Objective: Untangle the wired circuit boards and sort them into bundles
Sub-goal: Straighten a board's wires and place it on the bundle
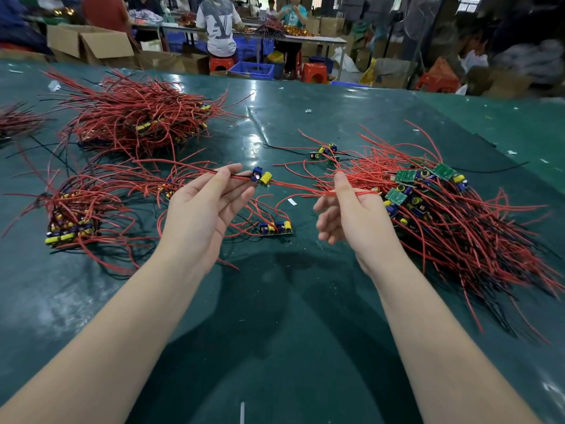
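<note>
Nearby, loose board [276, 228] lies between tangled heap [452, 215] and bundle [72, 220].

Green table [305, 301] bearing wired-board heaps [458, 215].

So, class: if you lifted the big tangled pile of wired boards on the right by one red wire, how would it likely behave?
The pile would probably drag along in clumps, since its wires cross everywhere. The wires look floppy; the one held between the left hand and right hand sags slightly. Each board seems light.
</note>
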### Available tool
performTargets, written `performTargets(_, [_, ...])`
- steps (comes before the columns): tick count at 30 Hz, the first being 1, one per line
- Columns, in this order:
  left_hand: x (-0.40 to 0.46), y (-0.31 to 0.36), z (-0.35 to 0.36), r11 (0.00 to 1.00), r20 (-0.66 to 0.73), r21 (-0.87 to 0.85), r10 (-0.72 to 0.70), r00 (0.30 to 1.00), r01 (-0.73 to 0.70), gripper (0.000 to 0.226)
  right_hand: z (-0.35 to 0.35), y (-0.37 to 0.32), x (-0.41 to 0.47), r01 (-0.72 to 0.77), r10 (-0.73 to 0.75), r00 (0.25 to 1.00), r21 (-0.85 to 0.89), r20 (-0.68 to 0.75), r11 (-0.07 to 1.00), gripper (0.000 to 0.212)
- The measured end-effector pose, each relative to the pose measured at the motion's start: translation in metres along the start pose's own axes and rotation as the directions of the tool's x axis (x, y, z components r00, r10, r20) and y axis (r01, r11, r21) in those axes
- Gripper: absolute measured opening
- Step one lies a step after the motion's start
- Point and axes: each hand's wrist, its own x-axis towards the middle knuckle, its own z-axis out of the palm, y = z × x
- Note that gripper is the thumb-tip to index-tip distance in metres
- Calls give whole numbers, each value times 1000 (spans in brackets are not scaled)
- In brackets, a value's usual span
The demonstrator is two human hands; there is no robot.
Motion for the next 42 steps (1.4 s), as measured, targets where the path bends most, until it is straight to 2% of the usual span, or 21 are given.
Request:
performTargets(6, [-2, -1, 1, 999, 33, 38, 12, 999, -13, 20, 1, 11, 2, -19, -1, 997, -269, -77, 963, 59])
performTargets(10, [1, 1, -2, 1000, 3, 16, 1, 1000, -1, 16, -1, 5, 4, -44, 35, 996, -115, -82, 992, 60])
performTargets(15, [2, -3, -2, 999, -27, 38, 20, 999, -19, 20, 6, 0, -2, 2, -2, 1000, 1, -13, 1000, 28])
performTargets(20, [5, 3, -6, 998, -107, -30, 46, 993, -50, 17, 4, -6, -4, 30, -29, 1000, 97, -7, 995, 38])
performTargets(26, [1, 3, -2, 984, -101, 105, 154, 983, -144, 19, 1, -5, -4, 65, -62, 998, 136, -29, 989, 30])
performTargets(32, [5, 6, -5, 993, -126, 49, 114, 986, -108, 16, -2, -7, -1, 28, -15, 998, 249, -55, 968, 37])
performTargets(36, [5, 4, -5, 989, -107, 75, 135, 985, -128, 21, -2, -6, -1, 62, -42, 995, 237, -91, 970, 31])
performTargets(42, [9, 5, -9, 996, -158, 17, 95, 983, -93, 22, -6, -5, -1, 41, -17, 994, 242, -104, 969, 35])
